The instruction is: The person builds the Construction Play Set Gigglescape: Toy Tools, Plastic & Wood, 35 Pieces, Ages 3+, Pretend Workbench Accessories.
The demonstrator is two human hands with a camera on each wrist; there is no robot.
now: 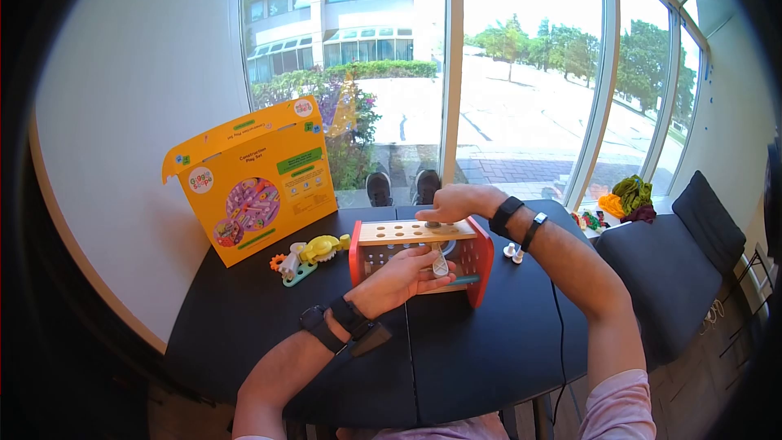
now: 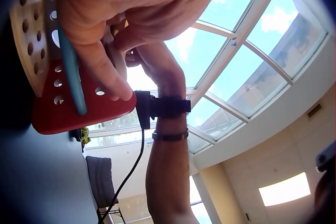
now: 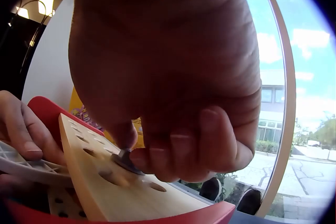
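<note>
Bench [image 1: 481, 350], far edge — right hand [image 1: 453, 202] pinches grey fastener [image 3: 126, 163] atop wooden rack [image 1: 383, 233]; left hand [image 1: 395, 283] grips latticed strip [image 1: 441, 266] just below.

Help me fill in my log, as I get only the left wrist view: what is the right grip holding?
Observer: In the right wrist view, the right grip pinches a grey piece at the holed wooden panel.
Operator: My view cuts off the left side. Is anything left of that panel?
Observer: Yes, the head view shows a yellow toy part and an orange gear there, on the black table.
Operator: And to the right?
Observer: In the head view, two small white pieces are on the table, just right of the red side panel.
</note>
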